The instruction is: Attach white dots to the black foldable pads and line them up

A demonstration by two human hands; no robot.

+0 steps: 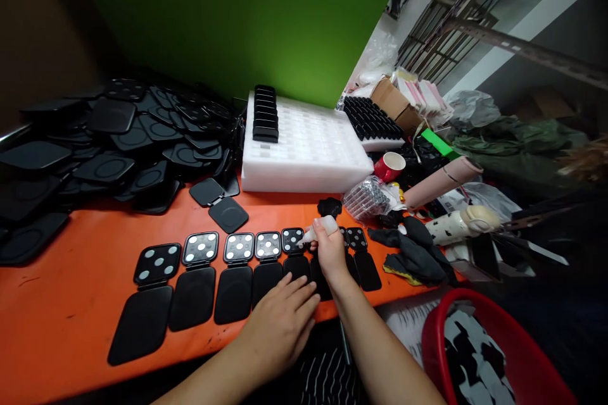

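Observation:
A row of hinged black cases point(194, 299) lies unfolded along the front of the orange table, their upper halves marked with round pale spots. My right hand point(329, 247) is wrapped round a small white squeeze bottle point(327, 225), whose nozzle points down-left at the spotted upper half of a case point(292, 240) near the middle of the row. Flat over the lower halves rests my left hand point(285, 316), fingers spread and holding nothing. My right hand and forearm partly hide the cases behind them.
Black cases point(111, 168) are heaped at the left. A white foam block point(304, 171) stands at the back, beside a red mug point(389, 166). Dark gloves point(418, 253) lie right of the row. A red basket point(439, 342) sits at the lower right.

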